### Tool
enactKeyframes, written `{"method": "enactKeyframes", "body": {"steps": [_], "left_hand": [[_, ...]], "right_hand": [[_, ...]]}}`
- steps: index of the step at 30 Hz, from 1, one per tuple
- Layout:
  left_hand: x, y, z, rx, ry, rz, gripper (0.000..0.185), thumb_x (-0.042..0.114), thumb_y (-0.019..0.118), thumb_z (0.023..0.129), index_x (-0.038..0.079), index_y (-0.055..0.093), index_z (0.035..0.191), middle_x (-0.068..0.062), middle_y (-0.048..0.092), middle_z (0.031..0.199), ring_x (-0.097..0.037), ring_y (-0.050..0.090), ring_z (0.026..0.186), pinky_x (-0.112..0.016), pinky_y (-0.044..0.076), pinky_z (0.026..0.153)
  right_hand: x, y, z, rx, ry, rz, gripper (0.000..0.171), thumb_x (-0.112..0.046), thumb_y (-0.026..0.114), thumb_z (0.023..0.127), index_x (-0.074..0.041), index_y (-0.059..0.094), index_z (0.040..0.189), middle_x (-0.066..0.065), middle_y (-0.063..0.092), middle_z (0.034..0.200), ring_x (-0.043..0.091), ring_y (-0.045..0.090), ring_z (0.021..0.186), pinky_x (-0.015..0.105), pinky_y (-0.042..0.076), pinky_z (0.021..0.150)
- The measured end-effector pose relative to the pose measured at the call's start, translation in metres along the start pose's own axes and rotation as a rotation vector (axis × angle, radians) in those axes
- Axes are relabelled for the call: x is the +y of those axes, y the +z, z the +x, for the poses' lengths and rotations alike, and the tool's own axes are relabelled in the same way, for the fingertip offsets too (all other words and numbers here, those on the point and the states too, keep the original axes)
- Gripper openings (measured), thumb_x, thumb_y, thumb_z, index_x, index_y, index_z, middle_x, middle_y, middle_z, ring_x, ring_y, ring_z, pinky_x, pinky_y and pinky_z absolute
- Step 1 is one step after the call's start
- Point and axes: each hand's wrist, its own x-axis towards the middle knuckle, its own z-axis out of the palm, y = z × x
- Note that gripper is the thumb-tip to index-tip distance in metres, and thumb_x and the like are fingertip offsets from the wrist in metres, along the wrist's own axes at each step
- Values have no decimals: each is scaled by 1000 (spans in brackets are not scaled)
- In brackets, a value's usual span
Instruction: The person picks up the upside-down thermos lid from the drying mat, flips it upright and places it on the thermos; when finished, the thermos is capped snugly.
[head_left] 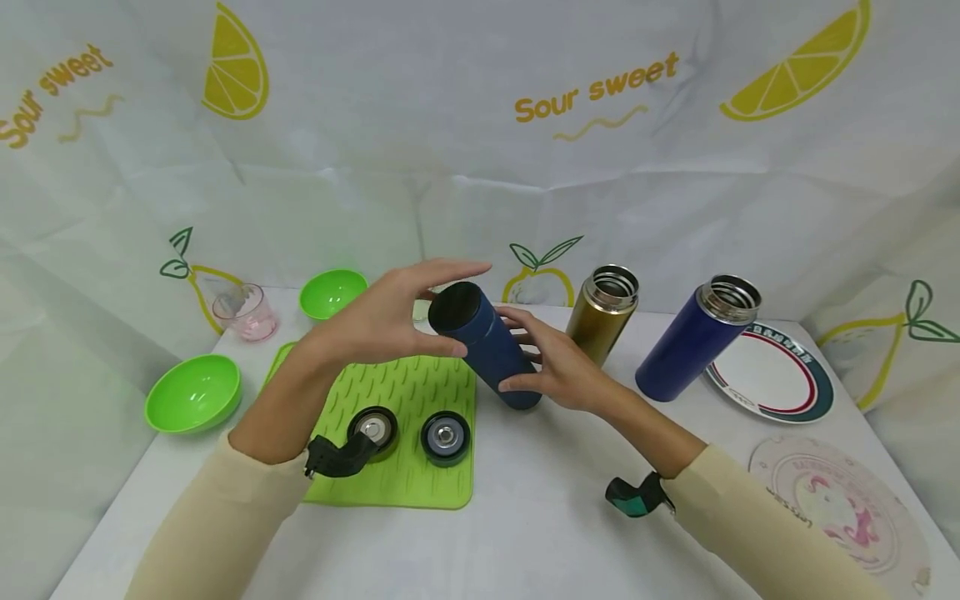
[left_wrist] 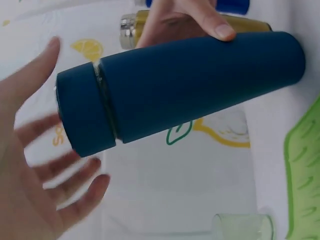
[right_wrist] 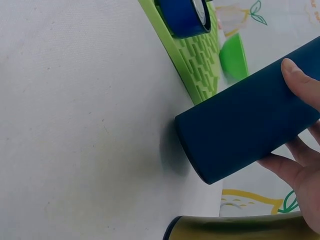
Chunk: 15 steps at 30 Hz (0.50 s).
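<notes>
The right hand (head_left: 558, 367) curls its fingers (right_wrist: 300, 80) and thumb around the lower body of a dark blue thermos (head_left: 486, 343), holding it tilted, base low near the table (head_left: 525, 517) and capped top leaning toward the left. The thermos sits just off the right edge of the green drying mat (head_left: 408, 400), its lid screwed on, a thin seam showing between cap and body in the left wrist view. The left hand (head_left: 390, 321) hovers at the cap end with fingers (left_wrist: 75, 200) spread and nearly straight, thumb below and fingers arching over the top; it grips nothing, and whether the fingertips touch the cap I cannot tell.

On the mat lie 2 round lids (head_left: 447, 437), inner sides up. Behind the right hand stand 2 uncapped thermoses, a gold thermos (head_left: 602, 315) and a blue thermos (head_left: 693, 342), both leaning. A striped plate (head_left: 780, 379) lies beside the blue one, and a pink-patterned plate (head_left: 847, 508) nearer the right sleeve. 2 green bowls (head_left: 193, 393) and a pink cup (head_left: 246, 313) sit at the left.
</notes>
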Motion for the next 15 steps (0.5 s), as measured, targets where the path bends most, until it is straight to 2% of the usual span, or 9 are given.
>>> {"method": "enactKeyframes", "body": {"steps": [4,6,8,10,12,14,15], "left_hand": [[4,7,1,102,-119,163,69,51,83,81,24,62,141,-3,62,128,-21,60,108,-38,55,85],[6,8,2,111,-138,183,63,52,82,81,22,66,135,-3,64,119,-20,61,100,-35,55,80],[5,5,1,72,-96,141,57,41,82,84,19,68,134,-4,65,121,-21,62,104,-35,58,81],[4,0,0,6,-14,81,53,23,82,86,15,67,136,-6,64,130,-23,62,114,-38,60,88],[3,-5,-2,-61,52,27,58,8,80,85,12,63,140,-9,60,141,-26,59,128,-43,60,97],[2,-7,-3,-87,70,19,65,5,82,83,12,59,144,-10,54,150,-28,53,138,-48,55,106],[3,-7,-4,-79,53,36,68,9,83,83,13,58,146,-10,52,151,-29,52,140,-49,53,109]], "right_hand": [[0,1,-1,3,-9,-16,95,-11,83,84,-22,28,160,15,41,161,43,51,142,61,50,109],[0,1,-1,3,-10,-21,95,-11,83,83,-23,28,160,15,41,161,43,52,141,60,50,108],[0,1,-1,0,-5,-22,94,-12,83,84,-23,29,159,14,40,162,42,51,142,60,50,108],[-1,1,-1,-4,3,-23,94,-12,83,84,-23,28,160,13,39,163,42,50,143,60,50,109],[-2,2,-1,-7,9,-28,94,-12,83,84,-22,28,160,12,37,164,42,49,143,60,49,110],[-2,2,0,-6,10,-31,94,-12,83,84,-22,28,160,12,37,164,42,49,143,61,49,110],[-1,2,0,-5,8,-31,94,-12,83,84,-22,28,160,12,37,165,42,49,143,61,49,110]]}}
